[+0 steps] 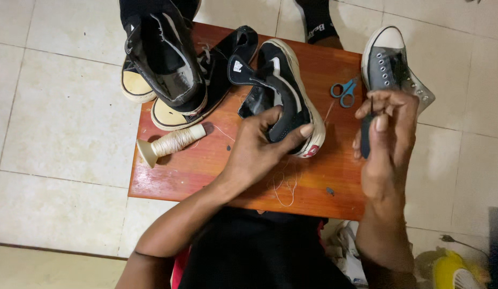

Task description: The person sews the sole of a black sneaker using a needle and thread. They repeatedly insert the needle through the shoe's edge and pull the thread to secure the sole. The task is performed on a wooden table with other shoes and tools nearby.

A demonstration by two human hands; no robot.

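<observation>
— Where is the black sneaker (pixel 283 91)?
— Mid-table, tipped on its side, the left hand (pixel 259 147) clamped around its heel, thumb on the sole.
— And the right hand (pixel 387 134)?
— Raised over the wooden table's (pixel 206 166) right edge, fingers pinched shut on a dark-handled awl (pixel 365 140), blue scissors (pixel 343 91) nearby.

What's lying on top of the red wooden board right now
On the board: a thread spool, blue scissors, loose thread and black sneakers, one held by the left hand. The board under the shoes is hidden.
</observation>
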